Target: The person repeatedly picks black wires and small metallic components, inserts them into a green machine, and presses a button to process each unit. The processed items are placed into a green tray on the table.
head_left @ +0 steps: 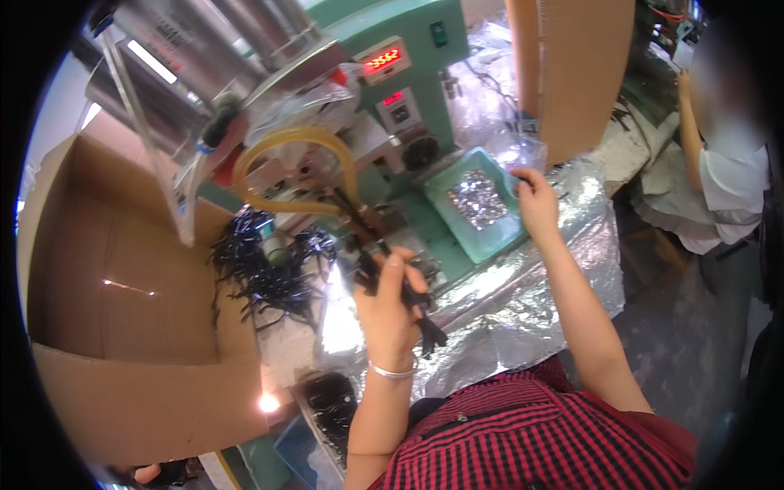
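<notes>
Black straps (426, 328) run through my left hand (389, 300), which is closed around them with thumb and fingers at the work area of a green press machine (343, 34). Their loose ends hang below my fingers; the upper part goes up into the dark metal tooling, where detail is blurred. My right hand (537, 206) is at the right rim of a light green plastic tray (487, 247), fingers pinched together. What those fingertips hold, if anything, is too small to make out. Many small shiny metal pieces (478, 200) lie in the tray.
A yellow hose (298, 135) loops above my left hand. To its left lie a heap of black straps (265, 269) and a large open cardboard box (139, 261). Crinkled silver foil (490, 314) covers the table's front. Another person (731, 163) is at far right, beyond a cardboard panel (576, 82).
</notes>
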